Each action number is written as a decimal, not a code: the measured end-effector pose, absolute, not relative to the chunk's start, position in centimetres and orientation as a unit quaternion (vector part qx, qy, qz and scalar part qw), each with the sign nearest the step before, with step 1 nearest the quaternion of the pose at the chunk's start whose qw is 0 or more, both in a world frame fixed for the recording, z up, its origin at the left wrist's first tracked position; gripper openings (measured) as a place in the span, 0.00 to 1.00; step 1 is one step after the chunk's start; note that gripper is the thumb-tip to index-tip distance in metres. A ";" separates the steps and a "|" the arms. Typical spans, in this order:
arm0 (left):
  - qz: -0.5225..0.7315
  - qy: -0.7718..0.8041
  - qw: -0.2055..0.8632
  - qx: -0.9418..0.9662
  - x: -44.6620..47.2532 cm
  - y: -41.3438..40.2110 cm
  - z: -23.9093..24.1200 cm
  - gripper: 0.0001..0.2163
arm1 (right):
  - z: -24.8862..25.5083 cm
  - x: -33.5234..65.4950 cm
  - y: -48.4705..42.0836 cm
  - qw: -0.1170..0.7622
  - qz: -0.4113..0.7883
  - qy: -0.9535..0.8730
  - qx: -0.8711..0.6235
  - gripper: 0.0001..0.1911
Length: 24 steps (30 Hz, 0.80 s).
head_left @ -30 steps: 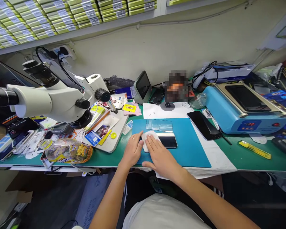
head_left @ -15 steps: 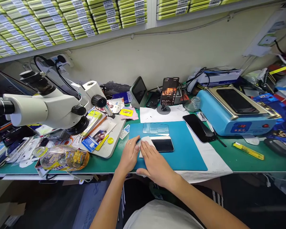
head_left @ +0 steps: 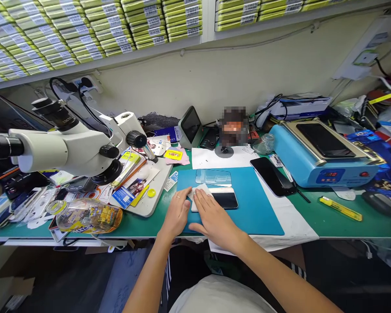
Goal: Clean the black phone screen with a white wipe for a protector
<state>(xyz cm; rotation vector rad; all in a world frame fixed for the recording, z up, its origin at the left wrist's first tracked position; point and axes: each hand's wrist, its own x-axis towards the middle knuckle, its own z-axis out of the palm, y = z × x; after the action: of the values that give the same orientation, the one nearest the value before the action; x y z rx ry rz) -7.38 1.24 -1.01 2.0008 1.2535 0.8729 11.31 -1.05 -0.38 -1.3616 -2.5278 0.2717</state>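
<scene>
From my end I read the wiping as the step in hand, and I would not call it finished. My right hand [head_left: 211, 217] lies with its fingers stretched out flat on top of the cloth [head_left: 202, 187], laid over it rather than clenched round it. The cloth bears on the near-left end of the phone [head_left: 227, 198], as far as I can judge; how much of the phone sits under it is hidden from me. The rest of the phone shows dark and bare just to the right of those fingertips, lying flat on the mat [head_left: 257, 213]. My left hand [head_left: 177, 211] has its fingers straight, the tips beside the cloth's left edge; I cannot tell whether they pinch the cloth, steady the phone or only rest there. What looks done: the phone is laid out, and the cloth is on it. What is left, in my judgement: the end beneath the right fingers has yet to be uncovered and checked. The glass [head_left: 213, 177] lies beyond the right fingertips, along the phone's far side and not on it; whether their edges touch, I cannot tell.
</scene>
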 end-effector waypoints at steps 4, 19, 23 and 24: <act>0.313 0.481 0.303 0.761 -7.5 1.2 -0.7 0.31 | -1.2 15.3 -2.4 0.125 0.085 -0.848 -0.508 0.49; 0.310 0.469 0.303 0.769 -7.2 1.7 -0.7 0.30 | -1.2 16.4 -2.5 0.089 0.038 -0.807 -0.583 0.52; 0.321 0.465 0.299 0.769 -7.2 1.7 -1.0 0.32 | -0.8 12.8 -1.1 0.103 0.051 -0.847 -0.518 0.48; 0.323 0.465 0.297 0.769 -7.2 1.7 -1.1 0.32 | -0.9 12.1 -0.8 0.109 0.050 -0.854 -0.507 0.44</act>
<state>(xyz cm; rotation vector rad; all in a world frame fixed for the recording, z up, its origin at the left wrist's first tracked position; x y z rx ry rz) -7.18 1.73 -1.06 2.0435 1.2368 0.8598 12.13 -0.83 -0.85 -1.4897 -2.5105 0.1475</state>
